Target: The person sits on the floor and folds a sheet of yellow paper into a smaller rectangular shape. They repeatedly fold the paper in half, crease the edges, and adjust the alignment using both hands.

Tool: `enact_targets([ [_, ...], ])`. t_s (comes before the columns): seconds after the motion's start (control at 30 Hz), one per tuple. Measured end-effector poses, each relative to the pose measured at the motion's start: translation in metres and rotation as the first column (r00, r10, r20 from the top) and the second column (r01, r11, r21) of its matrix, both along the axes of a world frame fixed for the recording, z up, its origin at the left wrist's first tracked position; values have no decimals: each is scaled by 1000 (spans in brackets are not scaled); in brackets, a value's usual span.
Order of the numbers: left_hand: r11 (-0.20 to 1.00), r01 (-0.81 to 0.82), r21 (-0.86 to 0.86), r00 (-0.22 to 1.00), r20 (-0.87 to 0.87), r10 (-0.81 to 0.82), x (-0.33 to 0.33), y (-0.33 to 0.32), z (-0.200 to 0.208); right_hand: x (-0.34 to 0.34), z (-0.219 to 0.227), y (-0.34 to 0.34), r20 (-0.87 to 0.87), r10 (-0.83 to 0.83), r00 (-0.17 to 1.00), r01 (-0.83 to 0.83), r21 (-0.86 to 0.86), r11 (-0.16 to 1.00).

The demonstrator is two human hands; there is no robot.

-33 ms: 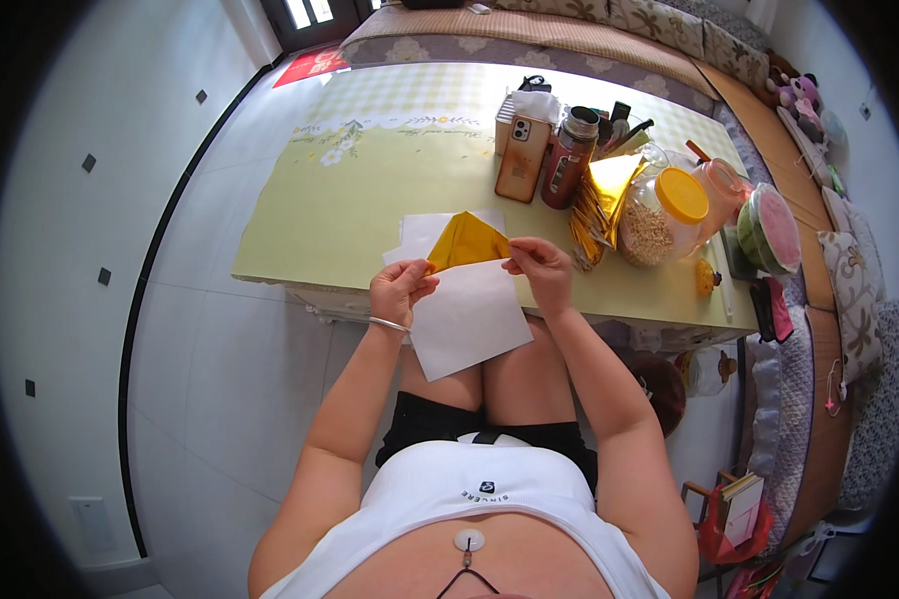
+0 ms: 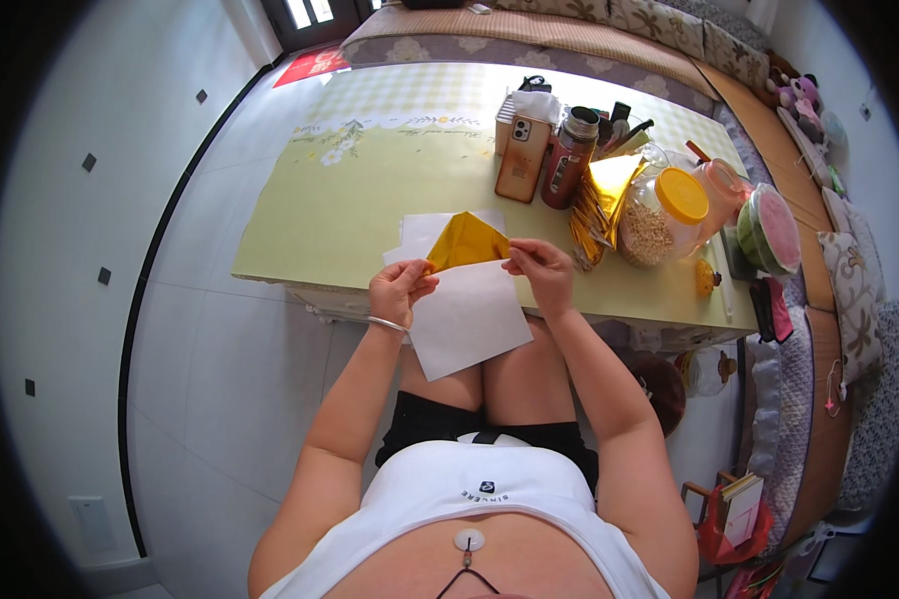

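Note:
Between my hands is a sheet of gold foil paper [image 2: 466, 240], its gold part rising to a point on the far side. My left hand [image 2: 403, 291] pinches the left corner, and my right hand [image 2: 542, 272] pinches the right corner. A white sheet [image 2: 472, 317] extends from below the gold part over the table's near edge toward my lap. I cannot tell whether it is the same sheet's back or a separate one. More white paper [image 2: 420, 232] lies behind it on the table.
The table [image 2: 370, 195] has a pale green cover. Toward its right stand a phone [image 2: 524, 160], a red thermos [image 2: 567, 165], a stack of gold foil pieces [image 2: 601, 205], a yellow-lidded jar [image 2: 654, 225] and a cut watermelon [image 2: 771, 232]. A long padded bench [image 2: 789, 180] runs along the right.

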State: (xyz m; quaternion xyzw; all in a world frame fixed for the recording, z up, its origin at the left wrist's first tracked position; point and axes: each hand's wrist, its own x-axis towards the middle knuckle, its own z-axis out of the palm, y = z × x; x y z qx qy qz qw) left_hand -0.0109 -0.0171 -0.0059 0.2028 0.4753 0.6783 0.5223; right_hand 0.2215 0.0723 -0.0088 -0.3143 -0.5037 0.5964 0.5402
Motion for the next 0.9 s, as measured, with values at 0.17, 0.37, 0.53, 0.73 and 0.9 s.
enact_targets([
  [0.17,998,-54,-13,991,-125,52,0,-5,-1,8,8,-9,-51,18,999,-26,-143,989],
  [0.37,995,70,-64,966,-244,-84,-4,-10,4,22,13,-16,91,20,996,-1,-193,981],
  [0.53,956,215,-202,884,-375,-278,6,-6,6,44,21,-18,214,-31,976,55,-105,993],
  [0.73,852,485,-198,849,-126,-513,44,38,42,87,77,-9,-109,-228,968,225,-42,974],
  [0.9,819,560,-120,800,335,-498,139,109,73,124,75,-7,-150,-412,899,396,-129,909],
])
